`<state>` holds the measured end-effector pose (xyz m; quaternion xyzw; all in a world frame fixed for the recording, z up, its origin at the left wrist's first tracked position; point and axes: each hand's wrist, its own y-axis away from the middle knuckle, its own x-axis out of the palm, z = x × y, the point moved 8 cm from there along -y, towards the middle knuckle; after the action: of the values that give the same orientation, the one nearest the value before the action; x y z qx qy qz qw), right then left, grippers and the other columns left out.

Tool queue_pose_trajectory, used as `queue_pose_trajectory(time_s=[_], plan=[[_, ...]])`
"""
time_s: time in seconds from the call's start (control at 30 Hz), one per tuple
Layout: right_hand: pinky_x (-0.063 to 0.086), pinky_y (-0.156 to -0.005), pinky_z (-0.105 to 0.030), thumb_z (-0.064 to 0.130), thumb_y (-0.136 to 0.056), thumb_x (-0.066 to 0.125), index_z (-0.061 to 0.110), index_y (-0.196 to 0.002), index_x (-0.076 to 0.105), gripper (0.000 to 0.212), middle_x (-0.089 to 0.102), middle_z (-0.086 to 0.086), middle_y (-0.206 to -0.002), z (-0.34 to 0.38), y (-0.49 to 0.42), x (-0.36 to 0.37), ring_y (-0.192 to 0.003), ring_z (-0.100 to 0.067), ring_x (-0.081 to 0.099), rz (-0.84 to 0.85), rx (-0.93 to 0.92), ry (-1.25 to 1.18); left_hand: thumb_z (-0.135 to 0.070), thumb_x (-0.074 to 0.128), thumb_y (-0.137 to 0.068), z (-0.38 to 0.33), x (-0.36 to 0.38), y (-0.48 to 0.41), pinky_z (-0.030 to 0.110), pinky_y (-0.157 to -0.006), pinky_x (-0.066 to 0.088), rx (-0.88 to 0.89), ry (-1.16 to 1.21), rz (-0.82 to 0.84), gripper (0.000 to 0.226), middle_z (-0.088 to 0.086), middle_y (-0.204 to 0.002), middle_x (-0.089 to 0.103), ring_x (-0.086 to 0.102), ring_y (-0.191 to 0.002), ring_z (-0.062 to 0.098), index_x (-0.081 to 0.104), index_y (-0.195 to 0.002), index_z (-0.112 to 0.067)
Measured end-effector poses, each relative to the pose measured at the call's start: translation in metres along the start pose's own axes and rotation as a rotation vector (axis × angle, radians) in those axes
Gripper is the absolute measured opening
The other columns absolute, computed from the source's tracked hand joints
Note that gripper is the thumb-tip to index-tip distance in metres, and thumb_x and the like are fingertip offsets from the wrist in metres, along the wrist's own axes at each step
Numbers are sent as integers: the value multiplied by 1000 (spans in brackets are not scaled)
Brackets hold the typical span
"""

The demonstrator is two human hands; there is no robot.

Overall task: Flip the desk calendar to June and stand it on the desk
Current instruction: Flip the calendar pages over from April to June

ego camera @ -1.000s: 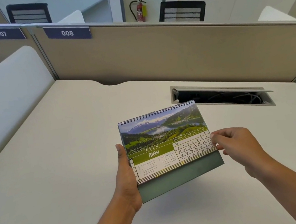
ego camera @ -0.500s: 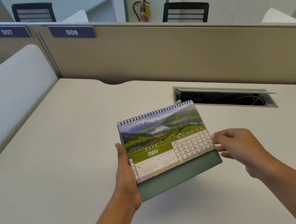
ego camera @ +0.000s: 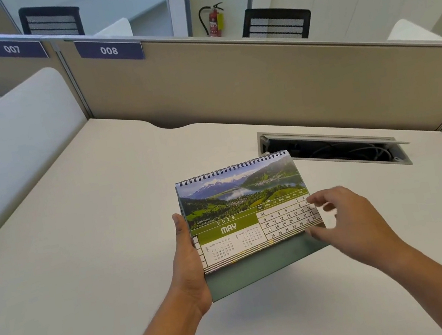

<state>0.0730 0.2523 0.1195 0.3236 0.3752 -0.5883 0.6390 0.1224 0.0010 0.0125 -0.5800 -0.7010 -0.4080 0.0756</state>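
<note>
A spiral-bound desk calendar (ego camera: 246, 215) with a grey-green base shows the MAY page, a lake and mountain photo above the date grid. It is held tilted a little above the white desk (ego camera: 87, 246). My left hand (ego camera: 188, 262) grips its left edge, thumb on the front. My right hand (ego camera: 346, 219) is at the calendar's right edge, fingers spread and blurred, fingertips at the lower right corner of the pages. Whether those fingers pinch a page I cannot tell.
An open cable slot (ego camera: 335, 149) with wires lies in the desk behind the calendar. A beige partition (ego camera: 258, 80) with label 008 (ego camera: 109, 50) closes the back. A white side divider (ego camera: 8, 149) stands at the left.
My right hand has opened its fingers and shifted slightly along the calendar's right edge. The calendar and my left hand have stayed nearly in place.
</note>
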Motion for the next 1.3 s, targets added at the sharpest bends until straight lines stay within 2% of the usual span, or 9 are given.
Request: queue_pose_trajectory(time_s=[0.13,0.3,0.47,0.53,0.6,0.77,0.9,1.07,1.3], plan=[[39,-103,-41,40,-65,86,29,-124,61,66,59,7,-129,28,6,11,-117,-17,52,88,-315,325,-88,42,-71,0,1,0,58,-73,65,-2,4,8,83,19,-115,80,76,-101,47,78,-115,-28],[35,-103,-46,36,-74,81,29,-113,71,41,66,3,-123,44,-3,-3,-116,-23,55,10,-436,362,-88,42,-71,0,1,1,59,-75,65,-10,12,14,84,20,-116,80,75,-102,47,77,-117,-27],[23,-113,-51,49,-65,81,35,-127,58,67,51,9,-144,54,1,9,-133,-18,42,185,-570,503,-87,38,-76,3,2,2,57,-75,65,-25,40,29,84,21,-117,79,75,-104,47,77,-117,-26],[21,-113,-49,45,-68,80,34,-127,58,64,51,7,-145,59,3,10,-134,-17,42,166,-612,519,-87,38,-77,2,1,3,58,-76,65,-22,42,26,83,21,-118,79,75,-104,48,77,-117,-26],[19,-112,-47,41,-72,78,33,-125,59,56,55,5,-141,64,3,5,-131,-19,46,105,-632,482,-87,39,-75,2,1,4,59,-76,64,-23,43,26,84,21,-118,79,75,-104,48,77,-118,-25],[18,-112,-53,57,-64,77,37,-137,47,81,42,10,-151,68,7,14,-140,-15,32,193,-643,549,-88,39,-72,3,0,5,57,-73,65,-32,56,36,87,21,-117,79,75,-103,47,77,-118,-25],[17,-110,-50,45,-72,76,33,-123,61,55,54,5,-143,74,6,5,-134,-18,43,89,-660,503,-89,39,-71,3,1,4,57,-73,65,-35,49,42,88,21,-117,79,75,-103,47,77,-118,-25],[16,-111,-53,57,-64,77,36,-132,52,75,42,7,-152,72,8,15,-141,-16,31,177,-659,570,-88,38,-73,4,4,3,56,-72,65,-41,59,46,87,22,-117,79,75,-103,47,78,-117,-24],[21,-109,-52,44,-73,75,32,-125,59,56,53,6,-144,75,10,7,-135,-17,42,75,-692,505,-89,40,-70,2,4,2,57,-73,65,-37,52,45,87,21,-117,79,75,-102,47,78,-117,-26]])
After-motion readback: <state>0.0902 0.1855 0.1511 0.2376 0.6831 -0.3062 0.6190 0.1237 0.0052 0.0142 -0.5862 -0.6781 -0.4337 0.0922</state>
